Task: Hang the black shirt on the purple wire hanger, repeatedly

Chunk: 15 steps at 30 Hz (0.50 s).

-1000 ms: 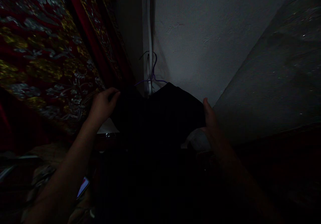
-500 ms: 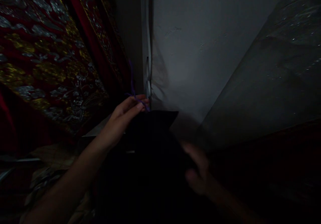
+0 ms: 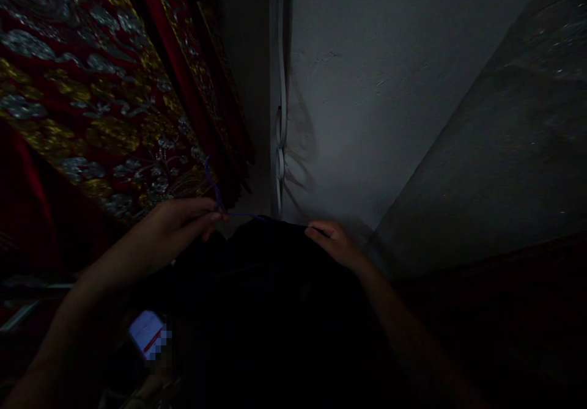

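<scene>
A black garment [image 3: 275, 287] lies low in the middle of the dim head view. A thin purple wire hanger [image 3: 215, 192] sticks up from its top edge. My left hand [image 3: 177, 225] pinches that hanger at the hook's base, fingers closed. My right hand [image 3: 332, 244] rests on the garment's upper right edge with its fingers curled over the cloth.
Red fabric with gold and silver embroidery [image 3: 92, 91] hangs at the left. A white cord [image 3: 280, 121] runs down the grey wall's corner. A dark slanted surface [image 3: 504, 152] fills the right. A lit phone screen [image 3: 149, 335] lies at lower left.
The hanger has come off the cord and dropped with the garment. My left hand moved from the garment's shoulder to the hanger hook. My right hand swung down, then back onto the cloth's top edge.
</scene>
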Tool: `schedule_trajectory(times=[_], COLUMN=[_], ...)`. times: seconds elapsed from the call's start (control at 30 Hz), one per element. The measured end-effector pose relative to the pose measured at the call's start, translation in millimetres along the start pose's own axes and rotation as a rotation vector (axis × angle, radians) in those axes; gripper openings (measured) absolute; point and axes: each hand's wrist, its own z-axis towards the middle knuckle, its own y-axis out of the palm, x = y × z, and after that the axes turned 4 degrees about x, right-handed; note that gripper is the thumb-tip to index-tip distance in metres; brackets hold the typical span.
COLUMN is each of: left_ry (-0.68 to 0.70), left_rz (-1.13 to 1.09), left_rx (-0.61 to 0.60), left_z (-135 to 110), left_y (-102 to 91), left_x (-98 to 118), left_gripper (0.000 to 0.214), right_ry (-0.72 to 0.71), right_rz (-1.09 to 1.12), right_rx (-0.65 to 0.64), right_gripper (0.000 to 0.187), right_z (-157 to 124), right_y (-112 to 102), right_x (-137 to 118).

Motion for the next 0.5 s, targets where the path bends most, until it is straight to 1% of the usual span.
schedule_trajectory(times=[0.03, 0.1, 0.17, 0.23, 0.27, 0.3, 0.33, 0.37, 0.4, 0.5], left_ry=[0.026, 0.093, 0.217, 0.386, 0.466, 0.534, 0.577, 0.583, 0.551, 0.342], left_rz=[0.013, 0.064, 0.159, 0.264, 0.302, 0.323, 0.327, 0.315, 0.292, 0.206], left_rx=[0.113, 0.35, 0.604, 0.849, 0.929, 0.964, 0.947, 0.879, 0.775, 0.418], left_z=[8.8, 24.3, 33.3, 34.3, 32.3, 29.3, 25.8, 22.4, 19.4, 14.9], left_y=[1.9, 8.3, 17.0, 28.0, 34.7, 42.6, 51.6, 61.6, 72.6, 108.8], left_x=[-1.8, -4.5, -5.8, -6.7, -7.6, -9.2, -11.6, -14.7, -18.6, -32.6], left_gripper=[0.026, 0.019, 0.02, 0.018, 0.017, 0.016, 0.016, 0.018, 0.023, 0.04], right_ry=[0.049, 0.093, 0.07, 0.016, -0.008, -0.025, -0.034, -0.036, -0.029, 0.036], right_rz=[0.065, 0.189, 0.27, 0.297, 0.305, 0.315, 0.329, 0.347, 0.368, 0.42], right_rx=[0.022, 0.161, 0.325, 0.448, 0.493, 0.527, 0.553, 0.576, 0.597, 0.636], right_gripper=[0.047, 0.048, 0.046, 0.045, 0.045, 0.045, 0.045, 0.045, 0.046, 0.046], right_z=[5.6, 21.2, 43.0, 66.3, 76.1, 83.6, 87.9, 88.9, 86.5, 65.0], right_y=[-2.7, -10.5, -22.3, -37.1, -44.9, -52.6, -59.7, -65.9, -71.1, -78.9], right_x=[-0.5, -7.5, -19.9, -32.9, -38.1, -42.0, -44.2, -44.8, -44.0, -34.3])
